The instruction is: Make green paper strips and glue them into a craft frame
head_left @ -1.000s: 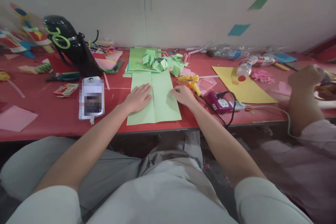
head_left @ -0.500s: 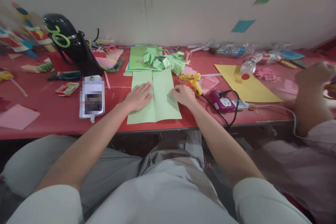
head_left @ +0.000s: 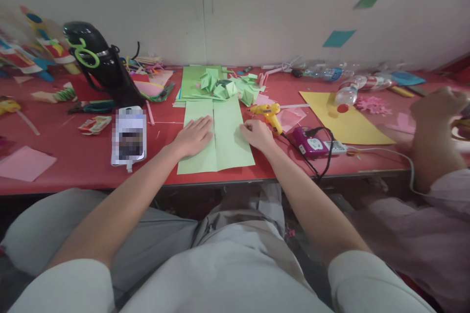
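Note:
A light green sheet of paper [head_left: 231, 132] lies on the red table with its two side flaps folded in, their edges meeting along the middle. My left hand [head_left: 194, 136] rests flat on the left flap, fingers outstretched. At the paper's right edge, my right hand [head_left: 257, 134] is closed, its fingers curled against the sheet. Just beyond the sheet stand several folded green paper pieces [head_left: 225, 89] beside a stack of green paper [head_left: 189, 78]. A yellow glue gun [head_left: 270, 113] lies right behind my right hand.
Left are a phone [head_left: 129, 137], a tilted black bottle [head_left: 99, 58] and a pink sheet [head_left: 27, 163]. To the right are a purple power socket [head_left: 308, 142] with cables, yellow paper [head_left: 343, 124] and plastic bottles [head_left: 347, 95]. Another person's arm [head_left: 436, 142] reaches in at far right.

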Motion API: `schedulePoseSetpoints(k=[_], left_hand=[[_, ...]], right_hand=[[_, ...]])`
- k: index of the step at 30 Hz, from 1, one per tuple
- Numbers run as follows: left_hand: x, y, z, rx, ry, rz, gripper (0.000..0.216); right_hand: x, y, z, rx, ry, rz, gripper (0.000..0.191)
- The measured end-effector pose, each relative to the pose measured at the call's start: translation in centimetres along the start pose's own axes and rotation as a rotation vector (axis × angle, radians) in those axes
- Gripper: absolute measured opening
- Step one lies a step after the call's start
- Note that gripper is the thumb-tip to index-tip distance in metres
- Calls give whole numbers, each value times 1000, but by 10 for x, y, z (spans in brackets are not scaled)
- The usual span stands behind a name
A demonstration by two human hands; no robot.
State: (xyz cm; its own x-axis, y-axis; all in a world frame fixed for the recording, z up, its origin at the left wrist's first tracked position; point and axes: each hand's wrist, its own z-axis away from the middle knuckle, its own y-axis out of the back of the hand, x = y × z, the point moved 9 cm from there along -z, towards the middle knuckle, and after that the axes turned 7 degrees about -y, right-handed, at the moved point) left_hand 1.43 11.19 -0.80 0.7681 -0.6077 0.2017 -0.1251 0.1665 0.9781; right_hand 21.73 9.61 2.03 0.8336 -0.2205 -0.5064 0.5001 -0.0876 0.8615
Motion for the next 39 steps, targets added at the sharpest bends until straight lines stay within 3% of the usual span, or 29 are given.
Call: schedulePoseSetpoints(k=[5,9,12,21,31,39], left_hand=[[0,4,-1,49,-22,26,64],[0,27,0,217,-37,1,54],[3,40,5,283,-30,-24,45],[3,0,15,22,2,-27,66],[0,-2,13,9,21,-52,67],[1,-2,14,5,24,-44,68]], right_hand=[[0,3,1,-18,86,-155,43],[-3,0,4,-63,168,-209,37],[-1,-2,1,-46,136,-198,33],[1,-3,-2,-16,93,-132,32],[1,-2,1,-1,53,-36,28],[0,1,3,13,102,-129,34]])
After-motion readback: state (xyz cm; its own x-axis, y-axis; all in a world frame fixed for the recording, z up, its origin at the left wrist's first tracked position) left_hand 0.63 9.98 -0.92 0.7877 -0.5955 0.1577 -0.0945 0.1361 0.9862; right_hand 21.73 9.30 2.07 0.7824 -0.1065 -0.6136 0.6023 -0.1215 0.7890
